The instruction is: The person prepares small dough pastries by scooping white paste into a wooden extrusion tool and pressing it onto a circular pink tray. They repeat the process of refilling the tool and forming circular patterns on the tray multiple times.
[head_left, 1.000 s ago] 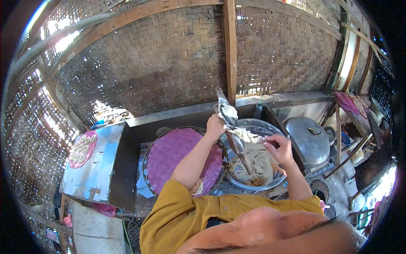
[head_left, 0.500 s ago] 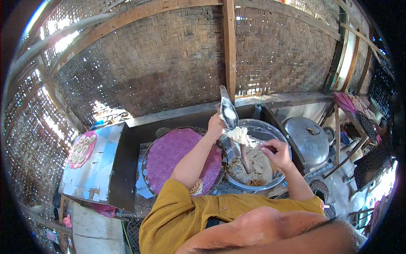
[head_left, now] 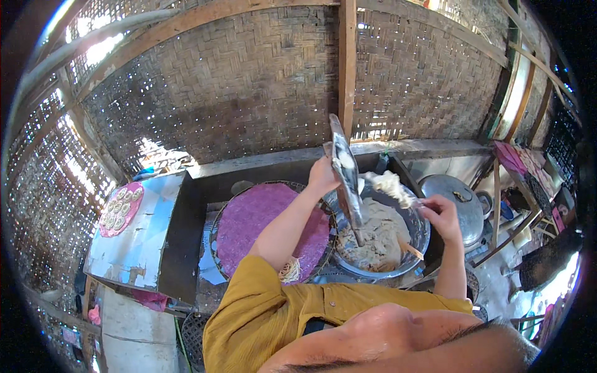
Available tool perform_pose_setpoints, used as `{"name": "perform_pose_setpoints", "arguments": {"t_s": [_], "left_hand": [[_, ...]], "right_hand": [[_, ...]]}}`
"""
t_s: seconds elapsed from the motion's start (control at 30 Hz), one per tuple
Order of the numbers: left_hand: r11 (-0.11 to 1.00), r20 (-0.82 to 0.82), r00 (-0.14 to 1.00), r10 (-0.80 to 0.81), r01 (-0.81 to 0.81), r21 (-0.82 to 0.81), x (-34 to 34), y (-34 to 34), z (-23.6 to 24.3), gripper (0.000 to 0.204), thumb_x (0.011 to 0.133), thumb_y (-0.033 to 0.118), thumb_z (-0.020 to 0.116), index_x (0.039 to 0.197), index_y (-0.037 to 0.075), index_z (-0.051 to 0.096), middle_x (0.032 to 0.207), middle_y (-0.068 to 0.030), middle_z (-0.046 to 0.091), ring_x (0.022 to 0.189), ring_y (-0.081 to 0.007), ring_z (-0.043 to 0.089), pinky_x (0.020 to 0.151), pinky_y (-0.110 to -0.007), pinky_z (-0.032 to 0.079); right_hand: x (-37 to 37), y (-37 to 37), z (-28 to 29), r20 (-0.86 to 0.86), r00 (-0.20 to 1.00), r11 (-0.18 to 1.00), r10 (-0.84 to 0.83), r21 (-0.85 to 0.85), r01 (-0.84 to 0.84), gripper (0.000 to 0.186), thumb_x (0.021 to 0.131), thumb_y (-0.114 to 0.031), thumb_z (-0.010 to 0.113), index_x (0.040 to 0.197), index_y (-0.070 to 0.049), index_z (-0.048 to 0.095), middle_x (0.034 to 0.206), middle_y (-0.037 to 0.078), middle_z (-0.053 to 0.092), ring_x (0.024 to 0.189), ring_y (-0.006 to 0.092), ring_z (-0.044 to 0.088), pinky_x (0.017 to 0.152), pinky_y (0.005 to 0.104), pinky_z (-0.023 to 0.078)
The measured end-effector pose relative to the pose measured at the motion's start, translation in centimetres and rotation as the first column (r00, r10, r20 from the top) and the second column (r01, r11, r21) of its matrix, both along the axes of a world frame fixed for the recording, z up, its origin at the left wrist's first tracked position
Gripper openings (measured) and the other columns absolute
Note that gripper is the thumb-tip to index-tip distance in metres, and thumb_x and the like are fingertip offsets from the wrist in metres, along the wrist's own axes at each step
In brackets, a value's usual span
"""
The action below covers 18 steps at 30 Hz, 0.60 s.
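Observation:
My left hand [head_left: 324, 175] is closed on a long, worn, dark implement with a metallic surface [head_left: 349, 196], held tilted over a wide bowl [head_left: 415, 245] of pale dough [head_left: 376, 233]. Some white paste clings to the implement's face. My right hand [head_left: 440, 214], to its right, pinches a thin pale utensil [head_left: 415, 202] carrying a ragged lump of white dough [head_left: 390, 185]; its exact shape is unclear. A wooden handle [head_left: 411, 250] lies in the bowl. Beside the bowl, a round woven tray bears a purple-pink sheet [head_left: 267, 227] with thin noodle-like strands [head_left: 290, 268] near its lower edge.
At left, a peeling blue-white box [head_left: 137, 248] bears a pink sheet with several round pale pieces [head_left: 121, 208]. At right stand a lidded metal pot [head_left: 454, 193], a cluttered wooden rack [head_left: 510, 161] and another person in dark clothing [head_left: 541, 267]. A woven wall [head_left: 261, 93] rises behind.
My right hand has moved right, drawing the dough lump away from the implement. My left hand and implement have shifted slightly right. The other person has become more visible at the right.

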<state>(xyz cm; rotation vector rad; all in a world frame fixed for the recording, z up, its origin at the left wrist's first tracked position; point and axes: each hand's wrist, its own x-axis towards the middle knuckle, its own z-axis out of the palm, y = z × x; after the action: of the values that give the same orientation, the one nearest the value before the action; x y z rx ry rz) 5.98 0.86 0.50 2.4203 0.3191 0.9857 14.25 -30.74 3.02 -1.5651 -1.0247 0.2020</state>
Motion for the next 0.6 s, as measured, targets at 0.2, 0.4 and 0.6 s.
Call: {"name": "perform_pose_setpoints", "arguments": {"t_s": [0.2,0.4,0.6], "left_hand": [[0.812,0.271,0.858,-0.437,0.506,-0.292,-2.8,8.1,-0.9,0.034,0.066,0.017,0.069,0.094,0.003,0.058,0.089,-0.0087,0.060,0.076,-0.0177,0.057,0.069,-0.030,0.048],[0.543,0.362,0.721,-0.590,0.687,-0.483,-4.5,6.2,1.6,0.034,0.066,0.012,0.068,0.098,0.004,0.058,0.092,-0.0078,0.061,0.079,-0.0154,0.058,0.073,-0.029,0.048],[0.839,0.203,0.874,-0.441,0.482,-0.253,-4.4,-0.5,1.9,0.040,0.065,0.014,0.068,0.102,0.006,0.057,0.097,-0.0080,0.061,0.090,-0.0178,0.058,0.082,-0.029,0.043]], "right_hand": [[-0.5,-2.5,-0.8,0.364,0.884,0.775,-0.295,-0.450,0.444,0.026,0.069,-0.024,0.066,0.087,-0.004,0.062,0.067,0.008,0.061,0.060,0.0153,0.058,0.056,0.0266,0.044],[-0.1,0.5,-1.9,0.051,0.945,0.935,-0.324,-0.135,0.328,0.021,0.072,-0.019,0.064,0.085,-0.002,0.062,0.065,0.002,0.058,0.060,0.0083,0.051,0.055,0.0232,0.040],[-4.9,7.6,2.4,-0.055,0.996,0.983,0.069,0.174,-0.059,0.017,0.074,-0.004,0.063,0.090,0.002,0.060,0.082,0.004,0.062,0.074,0.0078,0.056,0.065,0.0211,0.045]]}}
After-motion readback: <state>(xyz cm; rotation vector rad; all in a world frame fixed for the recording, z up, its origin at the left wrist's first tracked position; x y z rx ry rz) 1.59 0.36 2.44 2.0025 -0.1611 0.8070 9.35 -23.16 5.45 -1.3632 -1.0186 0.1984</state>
